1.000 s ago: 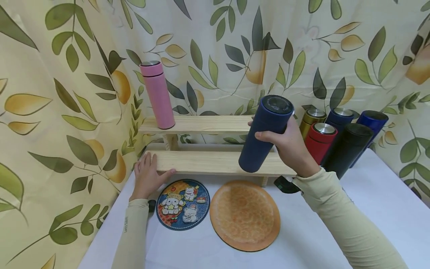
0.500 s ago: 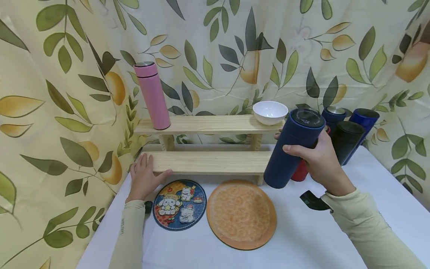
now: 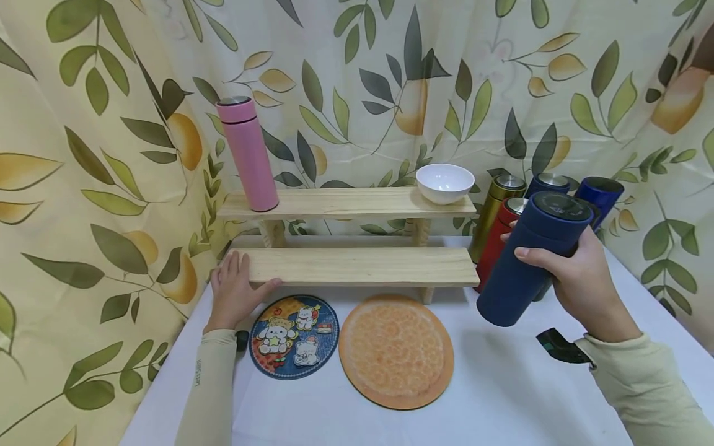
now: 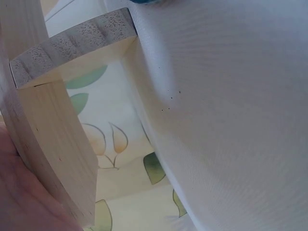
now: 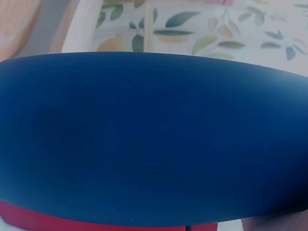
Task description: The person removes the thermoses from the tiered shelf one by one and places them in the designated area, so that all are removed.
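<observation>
My right hand (image 3: 591,291) grips a dark blue insulated bottle (image 3: 530,266) with a dark lid, tilted, to the right of the two-tier wooden shelf. It overlaps the red bottle (image 3: 496,241) in the head view. In the right wrist view, the blue bottle's side (image 5: 154,139) fills most of the picture. My left hand (image 3: 237,291) rests on the left end of the lower wooden board (image 3: 357,266), fingers laid on top and thumb along the front edge. The left wrist view shows its skin (image 4: 24,192) against the wood.
On the upper board (image 3: 346,201) stand a pink bottle (image 3: 249,158) and a white bowl (image 3: 444,183). A cartoon round mat (image 3: 294,337) and a tan round mat (image 3: 396,353) lie in front. Gold (image 3: 491,210) and bright blue (image 3: 602,192) bottles stand at the right among others.
My right hand has carried the dark blue bottle rightward and lower, away from the shelf, bringing the white bowl into view. The left hand stays on the lower board.
</observation>
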Available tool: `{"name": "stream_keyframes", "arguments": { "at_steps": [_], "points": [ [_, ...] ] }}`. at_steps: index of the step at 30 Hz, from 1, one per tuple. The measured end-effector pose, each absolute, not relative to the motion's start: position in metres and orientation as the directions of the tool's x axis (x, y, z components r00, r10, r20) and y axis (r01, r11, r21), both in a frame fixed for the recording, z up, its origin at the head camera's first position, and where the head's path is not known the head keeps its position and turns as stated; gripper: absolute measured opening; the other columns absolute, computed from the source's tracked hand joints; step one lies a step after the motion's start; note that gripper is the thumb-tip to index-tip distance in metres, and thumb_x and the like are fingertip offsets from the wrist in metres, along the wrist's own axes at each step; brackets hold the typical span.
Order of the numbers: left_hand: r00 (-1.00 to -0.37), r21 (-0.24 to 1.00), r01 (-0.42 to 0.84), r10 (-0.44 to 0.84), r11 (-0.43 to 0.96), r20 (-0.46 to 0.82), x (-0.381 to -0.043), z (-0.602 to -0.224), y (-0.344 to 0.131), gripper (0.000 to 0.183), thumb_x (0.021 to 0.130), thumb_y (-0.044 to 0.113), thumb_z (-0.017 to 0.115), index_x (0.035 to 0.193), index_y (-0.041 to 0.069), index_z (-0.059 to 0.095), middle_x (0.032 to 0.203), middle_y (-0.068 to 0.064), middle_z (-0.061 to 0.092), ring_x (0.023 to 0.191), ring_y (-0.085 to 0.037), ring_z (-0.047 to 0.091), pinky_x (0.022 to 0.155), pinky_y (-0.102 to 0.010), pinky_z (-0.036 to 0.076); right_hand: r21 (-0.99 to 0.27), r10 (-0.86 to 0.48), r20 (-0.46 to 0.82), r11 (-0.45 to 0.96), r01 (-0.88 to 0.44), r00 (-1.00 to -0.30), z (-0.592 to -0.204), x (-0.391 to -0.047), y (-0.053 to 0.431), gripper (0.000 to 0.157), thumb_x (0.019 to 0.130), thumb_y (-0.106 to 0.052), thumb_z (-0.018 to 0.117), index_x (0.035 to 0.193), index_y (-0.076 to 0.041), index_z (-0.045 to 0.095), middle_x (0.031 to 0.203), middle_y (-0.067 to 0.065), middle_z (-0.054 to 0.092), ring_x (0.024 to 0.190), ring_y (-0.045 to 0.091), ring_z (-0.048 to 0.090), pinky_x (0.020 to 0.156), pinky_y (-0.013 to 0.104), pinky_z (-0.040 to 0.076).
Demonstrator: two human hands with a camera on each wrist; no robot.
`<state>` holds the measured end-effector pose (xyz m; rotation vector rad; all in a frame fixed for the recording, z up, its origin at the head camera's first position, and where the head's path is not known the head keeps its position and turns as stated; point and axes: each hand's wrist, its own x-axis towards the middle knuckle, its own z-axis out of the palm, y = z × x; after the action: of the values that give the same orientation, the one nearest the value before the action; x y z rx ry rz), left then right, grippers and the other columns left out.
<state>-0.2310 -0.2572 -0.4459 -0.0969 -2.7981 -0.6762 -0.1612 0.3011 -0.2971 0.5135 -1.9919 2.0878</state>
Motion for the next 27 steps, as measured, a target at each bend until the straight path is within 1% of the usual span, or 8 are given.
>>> {"name": "stream_keyframes", "arguments": {
  "at_steps": [9,11,14,16,18,22,25,27],
  "points": [
    [-0.967,0.442,0.121,0.005,0.889,0.255,-0.230,-0.447,-0.258,0.116,0.094,0.068,0.069,0.163,-0.014,0.024,0.171,-0.037,0.012,0.159,-0.051,0.009,0.123,-0.067,0.000,-0.920,-0.036,0.386,-0.093,-0.382,-0.922,-0.302,-0.155,0.335,0.077,0.099,0.014,0.060,0.162,-0.018,0.030,0.139,0.013,0.055,0.113,0.020,0.072,0.093,0.022,0.054],
    [-0.966,0.441,0.122,0.005,0.889,0.257,-0.231,-0.447,-0.258,0.117,0.094,0.069,0.069,0.163,-0.014,0.024,0.171,-0.037,0.012,0.159,-0.051,0.010,0.123,-0.067,0.000,-0.928,-0.011,0.368,-0.069,-0.367,-0.930,-0.304,-0.153,0.343,0.078,0.100,0.012,0.061,0.163,-0.021,0.028,0.140,0.008,0.055,0.116,0.016,0.069,0.103,0.024,0.050],
    [-0.966,0.439,0.120,0.002,0.890,0.260,-0.231,-0.447,-0.259,0.116,0.094,0.068,0.070,0.163,-0.013,0.025,0.171,-0.037,0.012,0.159,-0.050,0.010,0.123,-0.067,0.000,-0.939,0.031,0.341,-0.030,-0.342,-0.940,-0.308,-0.151,0.356,0.079,0.101,0.009,0.063,0.163,-0.025,0.026,0.142,0.002,0.054,0.119,0.012,0.064,0.122,0.031,0.031],
    [-0.966,0.436,0.119,0.002,0.892,0.259,-0.231,-0.448,-0.259,0.116,0.094,0.068,0.070,0.163,-0.014,0.025,0.171,-0.037,0.013,0.159,-0.051,0.010,0.123,-0.067,0.000,-0.942,0.052,0.333,-0.017,-0.334,-0.942,-0.311,-0.150,0.363,0.079,0.102,0.008,0.063,0.163,-0.025,0.026,0.142,-0.001,0.054,0.119,0.009,0.063,0.126,0.035,0.015],
    [-0.967,0.436,0.116,0.001,0.892,0.255,-0.231,-0.447,-0.259,0.115,0.094,0.067,0.070,0.163,-0.013,0.025,0.171,-0.037,0.013,0.159,-0.051,0.010,0.123,-0.067,0.000,-0.945,0.079,0.325,-0.010,-0.327,-0.942,-0.312,-0.149,0.369,0.078,0.102,0.008,0.063,0.162,-0.026,0.026,0.143,-0.002,0.053,0.119,0.007,0.062,0.127,0.038,0.007],
    [-0.967,0.438,0.115,-0.001,0.892,0.255,-0.231,-0.447,-0.258,0.116,0.094,0.068,0.070,0.164,-0.013,0.025,0.171,-0.037,0.013,0.159,-0.050,0.010,0.123,-0.067,0.000,-0.952,0.150,0.306,0.070,-0.299,-0.940,-0.313,-0.149,0.380,0.081,0.102,0.005,0.066,0.161,-0.031,0.023,0.153,-0.003,0.041,0.130,0.011,0.051,0.125,0.044,-0.002],
    [-0.966,0.439,0.113,-0.004,0.891,0.257,-0.232,-0.448,-0.259,0.117,0.093,0.069,0.070,0.164,-0.013,0.025,0.171,-0.036,0.013,0.159,-0.050,0.010,0.123,-0.067,0.000,-0.943,0.205,0.287,0.234,-0.238,-0.936,-0.315,-0.149,0.390,0.082,0.104,-0.002,0.066,0.162,-0.036,0.018,0.169,0.004,0.025,0.148,0.020,0.035,0.124,0.051,-0.001],
    [-0.967,0.440,0.112,-0.004,0.891,0.254,-0.233,-0.447,-0.259,0.118,0.093,0.070,0.070,0.164,-0.013,0.024,0.171,-0.036,0.013,0.159,-0.050,0.010,0.123,-0.067,0.000,-0.928,0.238,0.274,0.319,-0.191,-0.932,-0.317,-0.149,0.398,0.080,0.106,-0.005,0.064,0.161,-0.039,0.017,0.175,0.005,0.017,0.155,0.023,0.025,0.124,0.050,0.003]
  ]
}}
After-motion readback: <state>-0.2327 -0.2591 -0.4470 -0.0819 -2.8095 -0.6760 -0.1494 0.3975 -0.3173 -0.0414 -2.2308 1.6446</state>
